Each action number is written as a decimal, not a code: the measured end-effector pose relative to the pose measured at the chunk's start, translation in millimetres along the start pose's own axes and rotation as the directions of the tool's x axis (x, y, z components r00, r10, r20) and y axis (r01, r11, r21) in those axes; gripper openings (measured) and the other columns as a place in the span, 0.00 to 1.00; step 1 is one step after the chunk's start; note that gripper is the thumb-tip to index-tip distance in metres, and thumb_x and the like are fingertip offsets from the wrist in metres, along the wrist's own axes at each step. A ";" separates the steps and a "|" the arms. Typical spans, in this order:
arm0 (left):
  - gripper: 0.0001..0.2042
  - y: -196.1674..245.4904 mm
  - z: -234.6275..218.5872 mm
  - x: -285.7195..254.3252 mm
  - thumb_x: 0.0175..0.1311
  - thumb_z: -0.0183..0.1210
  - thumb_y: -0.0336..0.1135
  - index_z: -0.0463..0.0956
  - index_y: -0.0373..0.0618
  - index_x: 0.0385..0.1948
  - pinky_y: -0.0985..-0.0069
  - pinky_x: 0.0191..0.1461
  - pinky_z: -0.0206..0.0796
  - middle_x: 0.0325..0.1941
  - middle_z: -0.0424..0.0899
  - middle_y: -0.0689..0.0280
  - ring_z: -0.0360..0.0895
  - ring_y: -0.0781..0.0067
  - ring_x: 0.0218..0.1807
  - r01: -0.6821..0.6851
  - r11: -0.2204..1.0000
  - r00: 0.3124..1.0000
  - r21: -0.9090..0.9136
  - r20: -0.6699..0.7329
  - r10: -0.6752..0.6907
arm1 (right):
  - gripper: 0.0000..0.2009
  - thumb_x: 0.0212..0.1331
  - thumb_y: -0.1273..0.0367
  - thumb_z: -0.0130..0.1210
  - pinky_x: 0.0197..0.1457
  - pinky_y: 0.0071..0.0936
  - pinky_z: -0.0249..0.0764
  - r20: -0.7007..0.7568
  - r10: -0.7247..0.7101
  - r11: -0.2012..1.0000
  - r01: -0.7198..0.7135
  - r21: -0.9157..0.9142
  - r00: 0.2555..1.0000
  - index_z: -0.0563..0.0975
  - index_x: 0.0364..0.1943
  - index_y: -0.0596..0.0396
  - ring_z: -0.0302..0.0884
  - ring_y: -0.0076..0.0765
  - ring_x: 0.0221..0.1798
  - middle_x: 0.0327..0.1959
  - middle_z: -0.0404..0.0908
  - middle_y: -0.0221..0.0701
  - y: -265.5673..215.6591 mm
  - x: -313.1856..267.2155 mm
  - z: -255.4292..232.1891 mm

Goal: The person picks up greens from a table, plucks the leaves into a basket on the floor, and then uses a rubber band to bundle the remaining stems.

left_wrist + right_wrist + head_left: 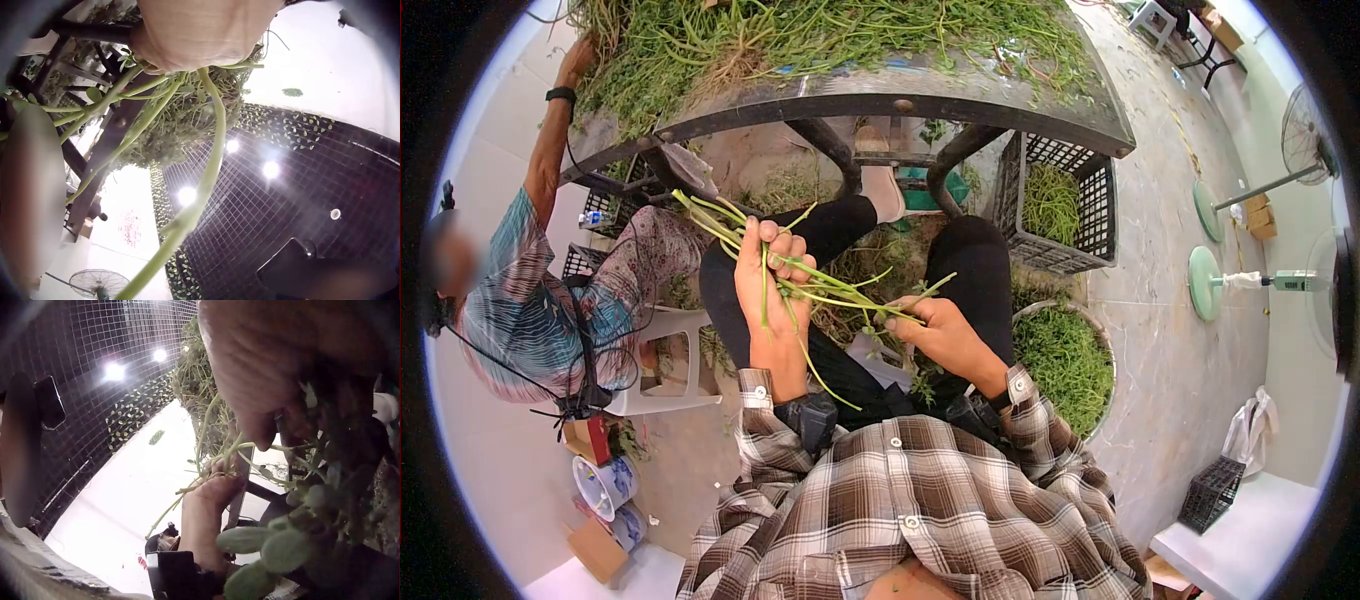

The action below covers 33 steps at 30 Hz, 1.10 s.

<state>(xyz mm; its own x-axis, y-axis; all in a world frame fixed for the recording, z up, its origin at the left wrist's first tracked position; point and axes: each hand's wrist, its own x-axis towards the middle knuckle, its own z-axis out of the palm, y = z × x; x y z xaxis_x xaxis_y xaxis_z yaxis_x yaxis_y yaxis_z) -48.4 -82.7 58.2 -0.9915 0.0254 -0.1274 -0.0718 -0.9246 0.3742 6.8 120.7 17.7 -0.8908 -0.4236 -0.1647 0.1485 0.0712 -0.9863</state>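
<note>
Green stems [820, 285] clasped in raised left hand [772, 285], pinched by right hand [935, 330].

Left hand [772, 285] is raised at about eleven o'clock, fingers curled and gripping, forearm upright. Right hand [935, 330] sits lower toward one o'clock, fingers pinched tight. Both plaid-sleeved forearms angle in from six o'clock.

My head camera looks straight down over my lap, while both wrist cameras peer upward from close beneath, all sharing the long green plant stems [820, 285].
</note>
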 end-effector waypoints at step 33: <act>0.12 -21.7 -12.4 -1.7 0.68 0.44 0.43 0.65 0.50 0.25 0.84 0.18 0.46 0.11 0.58 0.78 0.52 0.86 0.14 0.081 0.987 0.983 0.142 -0.173 -0.056 | 0.10 0.56 0.67 0.53 0.30 0.24 0.65 0.004 0.092 0.991 -0.091 -0.098 0.996 0.76 0.33 0.61 0.68 0.24 0.25 0.20 0.72 0.30 21.5 2.9 0.6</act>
<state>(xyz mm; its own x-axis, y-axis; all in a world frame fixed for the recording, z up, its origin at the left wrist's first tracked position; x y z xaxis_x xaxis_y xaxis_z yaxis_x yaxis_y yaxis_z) -43.8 -67.5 38.9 -0.9521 0.0110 -0.3054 -0.1669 -0.8560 0.4893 7.7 120.4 -3.9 -0.8714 -0.4191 -0.2550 0.1863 0.1981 -0.9623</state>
